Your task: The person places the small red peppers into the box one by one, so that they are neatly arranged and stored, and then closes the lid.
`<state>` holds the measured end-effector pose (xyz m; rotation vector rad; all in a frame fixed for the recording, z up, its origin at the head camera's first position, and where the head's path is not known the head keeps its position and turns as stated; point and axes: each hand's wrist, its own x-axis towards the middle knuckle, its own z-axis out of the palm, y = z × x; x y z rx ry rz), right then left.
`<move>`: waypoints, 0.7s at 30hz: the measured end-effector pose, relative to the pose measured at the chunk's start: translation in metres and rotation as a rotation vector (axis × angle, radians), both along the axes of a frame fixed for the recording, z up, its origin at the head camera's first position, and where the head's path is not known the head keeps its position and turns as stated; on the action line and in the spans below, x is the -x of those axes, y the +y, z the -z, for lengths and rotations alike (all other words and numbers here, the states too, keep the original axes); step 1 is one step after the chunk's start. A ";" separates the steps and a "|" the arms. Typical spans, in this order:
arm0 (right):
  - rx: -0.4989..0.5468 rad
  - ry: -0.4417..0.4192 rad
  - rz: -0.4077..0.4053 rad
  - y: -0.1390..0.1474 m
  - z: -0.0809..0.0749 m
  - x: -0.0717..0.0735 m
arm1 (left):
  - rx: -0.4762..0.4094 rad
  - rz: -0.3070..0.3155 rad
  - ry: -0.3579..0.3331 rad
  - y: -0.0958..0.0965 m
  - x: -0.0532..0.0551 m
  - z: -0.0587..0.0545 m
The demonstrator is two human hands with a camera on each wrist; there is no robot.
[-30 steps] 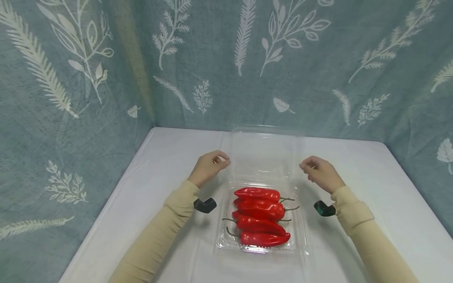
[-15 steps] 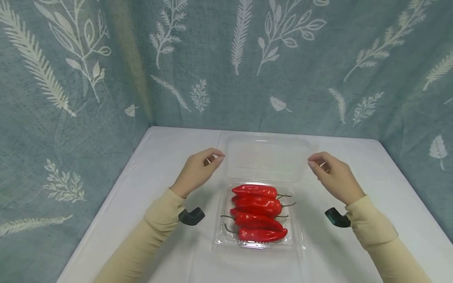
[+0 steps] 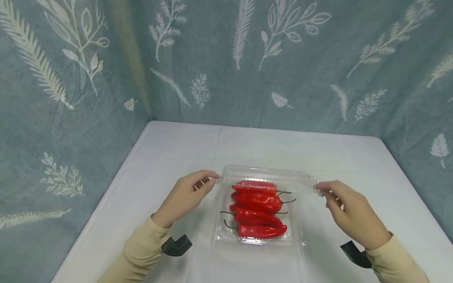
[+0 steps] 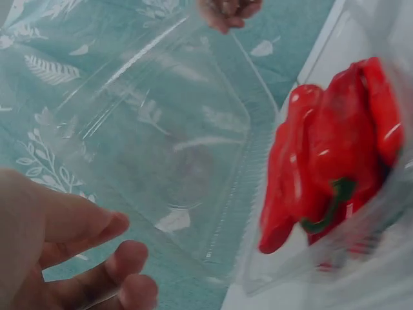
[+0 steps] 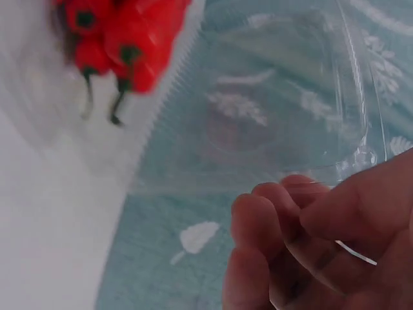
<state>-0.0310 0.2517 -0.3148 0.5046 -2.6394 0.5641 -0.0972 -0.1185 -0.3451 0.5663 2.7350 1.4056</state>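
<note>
A clear plastic clamshell box (image 3: 297, 232) holds several red peppers (image 3: 262, 216) with green stems, laid side by side. Its hinged lid (image 3: 269, 173) slants up over the far peppers. My left hand (image 3: 187, 194) is at the lid's left corner, thumb and forefinger close together on its edge; in the left wrist view the fingertips (image 4: 132, 255) show right beside the clear rim. At the opposite corner, my right hand (image 3: 354, 210) pinches the lid's edge between thumb and fingers, as the right wrist view also shows.
A white cloth covers the table (image 3: 170, 145). Behind and at the sides hangs a green curtain (image 3: 212, 51) with white leaf prints. Dark wrist cameras (image 3: 177, 245) stick out from both beige sleeves (image 3: 138, 251).
The lid has swung from leaning back at the far side to slanting over the peppers. Both hands have come nearer with it, and the right hand has moved outward.
</note>
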 end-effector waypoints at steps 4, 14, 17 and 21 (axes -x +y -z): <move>0.046 -0.113 0.005 -0.002 0.015 -0.019 | -0.036 0.016 -0.058 -0.001 -0.013 0.010; 0.115 -0.274 0.051 -0.014 0.046 -0.037 | -0.003 -0.019 -0.142 0.000 -0.041 0.033; 0.136 -0.336 0.094 -0.014 0.055 -0.039 | 0.013 -0.019 -0.159 0.001 -0.047 0.039; 0.159 -0.340 0.117 -0.015 0.065 -0.043 | 0.015 -0.037 -0.178 0.005 -0.053 0.047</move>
